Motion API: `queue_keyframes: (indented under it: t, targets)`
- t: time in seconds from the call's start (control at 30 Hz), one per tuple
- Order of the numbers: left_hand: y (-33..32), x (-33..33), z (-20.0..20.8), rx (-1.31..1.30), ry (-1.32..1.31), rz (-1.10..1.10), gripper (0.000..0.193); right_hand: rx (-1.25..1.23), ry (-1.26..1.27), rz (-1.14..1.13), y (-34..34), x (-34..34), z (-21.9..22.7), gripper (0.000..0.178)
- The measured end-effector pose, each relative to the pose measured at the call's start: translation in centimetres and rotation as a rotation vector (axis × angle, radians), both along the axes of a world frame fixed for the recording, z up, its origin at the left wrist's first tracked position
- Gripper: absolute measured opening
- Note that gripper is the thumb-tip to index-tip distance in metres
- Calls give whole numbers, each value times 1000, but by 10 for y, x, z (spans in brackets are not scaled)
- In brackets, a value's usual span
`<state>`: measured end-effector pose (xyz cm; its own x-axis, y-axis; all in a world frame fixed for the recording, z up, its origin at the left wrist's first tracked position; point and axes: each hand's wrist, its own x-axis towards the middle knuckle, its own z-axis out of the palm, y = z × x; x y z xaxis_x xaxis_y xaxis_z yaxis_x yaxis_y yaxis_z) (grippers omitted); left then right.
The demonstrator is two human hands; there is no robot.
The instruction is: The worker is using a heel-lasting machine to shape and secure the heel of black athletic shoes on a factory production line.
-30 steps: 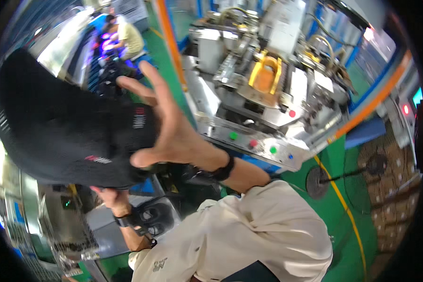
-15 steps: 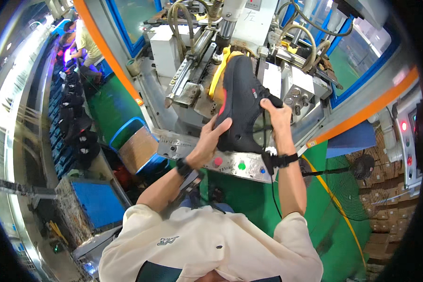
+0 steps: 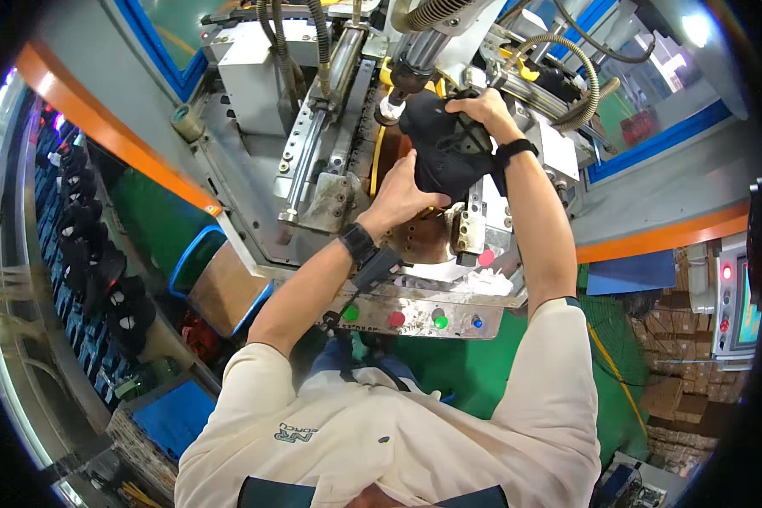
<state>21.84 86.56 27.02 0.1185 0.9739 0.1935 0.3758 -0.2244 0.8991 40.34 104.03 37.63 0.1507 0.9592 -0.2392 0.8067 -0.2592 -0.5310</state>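
A black shoe (image 3: pixel 449 157) is down inside a metal pressing machine, just under its upright cylinder (image 3: pixel 421 63). My left hand (image 3: pixel 404 199) cups the near left side of the shoe, thumb and fingers curved against it. My right hand (image 3: pixel 489 116) grips the shoe's upper at the far right, its thumb over the top by the laces. The shoe's sole and the lower fingers of my hands are hidden. Both wrists wear black bands.
Metal clamps and a slide rail (image 3: pixel 313 152) flank the shoe on the left, with hoses above. A button panel (image 3: pixel 415 317) runs along the machine's front edge. Orange-edged guards stand at both sides. A conveyor with black shoes (image 3: pixel 93 245) lies at far left, beside a blue-framed stool (image 3: pixel 224 284).
Both hands have carried the shoe farther into the machine, beside the cylinder. The shoe has turned from lying lengthwise in front of me. My view has shifted nearer to the machine.
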Motion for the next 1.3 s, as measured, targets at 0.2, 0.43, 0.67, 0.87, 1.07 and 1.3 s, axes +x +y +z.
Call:
queue_keyframes:
  t: [0.2,0.43,0.67,0.87,1.07,1.3]
  targets:
    - [19,-32,17,-206,-79,-126,99,168,-89,31,12,-26,-17,82]
    - [29,-28,-7,-128,277,-128,99,164,-209,9,10,-27,-36,75]
    - [24,-30,-31,-34,304,-135,103,52,-252,17,0,-37,-36,79]
    - [52,-24,-15,-128,296,-146,105,199,-230,-27,19,-49,-47,65]
    - [48,-30,-2,-152,527,-159,71,303,-209,-22,-3,-58,-63,50]
    - [20,-13,-11,128,696,-26,67,413,-125,-144,-53,-63,-114,62]
